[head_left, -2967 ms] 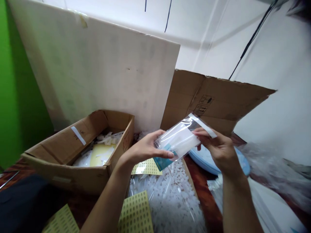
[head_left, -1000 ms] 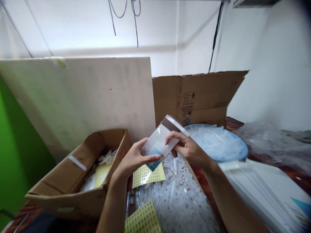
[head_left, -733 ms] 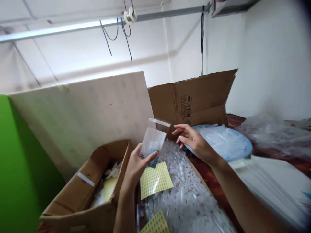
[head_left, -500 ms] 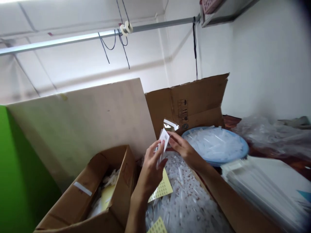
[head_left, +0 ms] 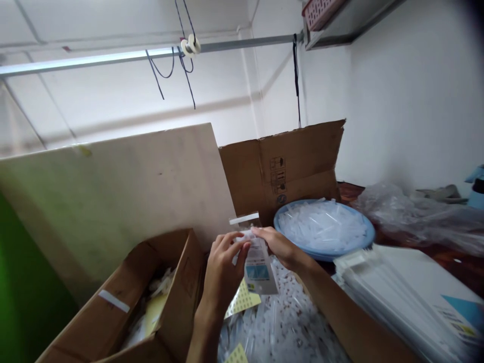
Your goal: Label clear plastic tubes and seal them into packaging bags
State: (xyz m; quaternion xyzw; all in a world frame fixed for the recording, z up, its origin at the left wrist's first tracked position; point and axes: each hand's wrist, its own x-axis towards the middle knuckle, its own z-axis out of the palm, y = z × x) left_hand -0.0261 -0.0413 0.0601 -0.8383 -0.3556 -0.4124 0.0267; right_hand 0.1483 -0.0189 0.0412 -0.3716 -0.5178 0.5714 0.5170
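Note:
A clear plastic bag (head_left: 264,287) with a white and blue printed card inside hangs between my hands, its white-stripped flap (head_left: 244,218) pointing up. My left hand (head_left: 226,257) is closed, its thumb and fingers pinching at the bag's upper left part. At the upper right edge, my right hand (head_left: 278,245) grips the bag, its thumb on the front; the other fingers are mostly hidden behind. Below the hands spreads a heap of small clear plastic pieces (head_left: 287,322). A yellow sticker sheet (head_left: 242,302) lies on the heap, partly covered by my left hand and the bag.
A cardboard box (head_left: 189,277) with papers inside stands at left. A blue basin (head_left: 321,254) full of clear plastic pieces sits at right, before an upright cardboard flap (head_left: 302,156). Nearer is a stack of white printed packets (head_left: 412,282); crumpled plastic film (head_left: 401,212) lies behind.
The bag has come lower and turned, so its printed front now faces me. Both hands moved down, and my left fingers shifted to its upper part. The view has swung slightly right.

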